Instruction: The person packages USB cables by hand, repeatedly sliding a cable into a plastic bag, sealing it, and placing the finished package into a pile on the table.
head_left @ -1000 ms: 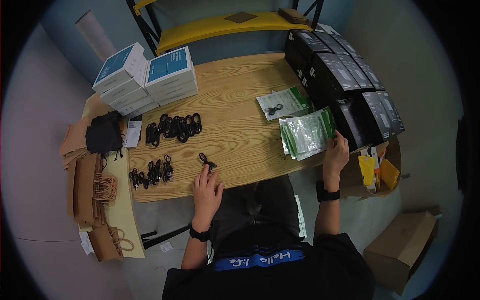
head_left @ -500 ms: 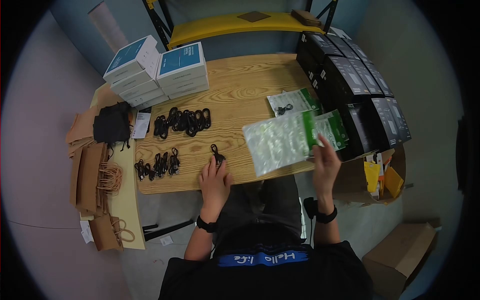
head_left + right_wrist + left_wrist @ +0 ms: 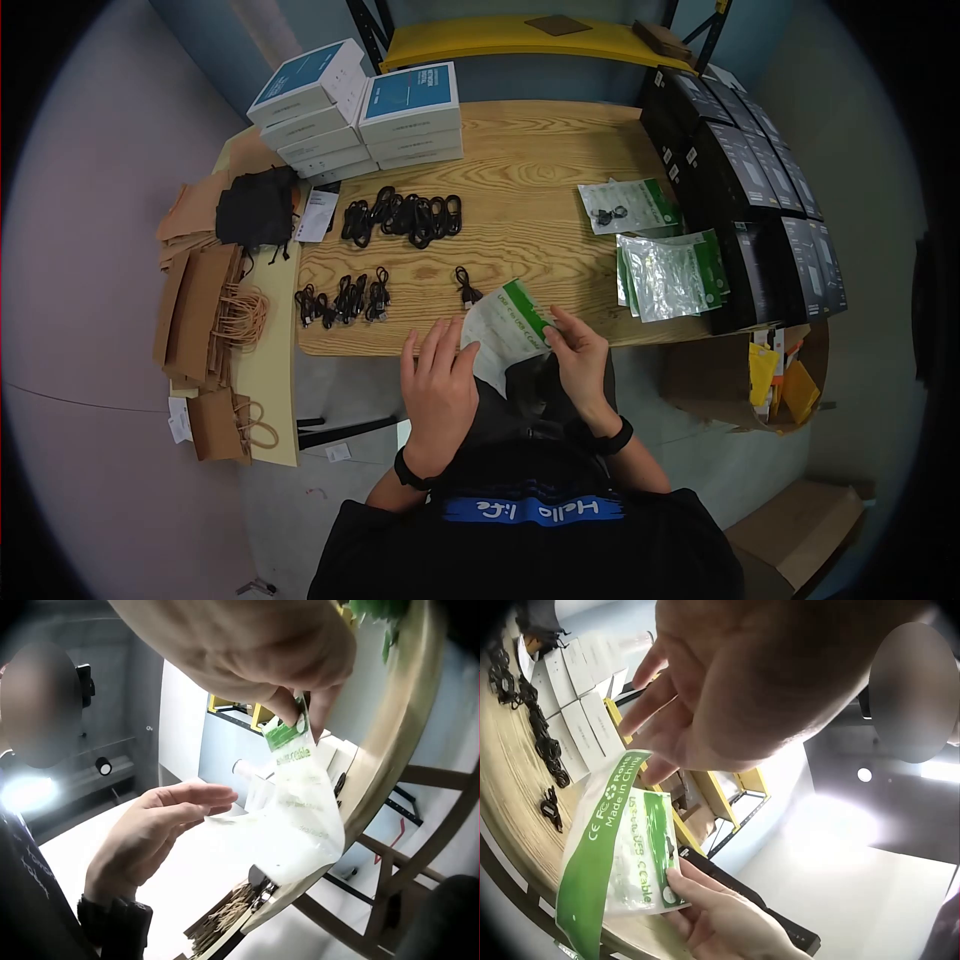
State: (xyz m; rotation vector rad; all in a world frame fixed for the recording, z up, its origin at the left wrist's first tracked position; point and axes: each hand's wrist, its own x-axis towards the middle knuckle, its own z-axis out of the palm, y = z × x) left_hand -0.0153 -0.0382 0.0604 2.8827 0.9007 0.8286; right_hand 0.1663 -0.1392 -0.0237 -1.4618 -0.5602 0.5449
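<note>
On the wooden table (image 3: 540, 150) lay one single black cable (image 3: 466, 285) near the front edge, a small row of about four coiled cables (image 3: 342, 299) to its left, and a larger heap of cables (image 3: 402, 216) behind, too tangled to count. Two stacks of white boxes (image 3: 360, 115) stood at the back left, and a long double row of black boxes (image 3: 750, 190) ran down the right side. Beside those lay one green-and-white pouch with a cable inside (image 3: 628, 206) and a pile of empty pouches (image 3: 670, 274), their number hard to tell. Brown paper bags (image 3: 200, 310) and a black cloth bag (image 3: 258, 207) sat off to the left. The person held one green-and-white plastic pouch (image 3: 507, 330) over the near table edge, just in front of the single cable. The right hand (image 3: 578, 358) pinched the pouch's green top between thumb and fingertips. The left hand (image 3: 438, 385) was spread, fingers straight and relaxed, their tips at the pouch's left edge; I could not tell whether they quite touched it.
</note>
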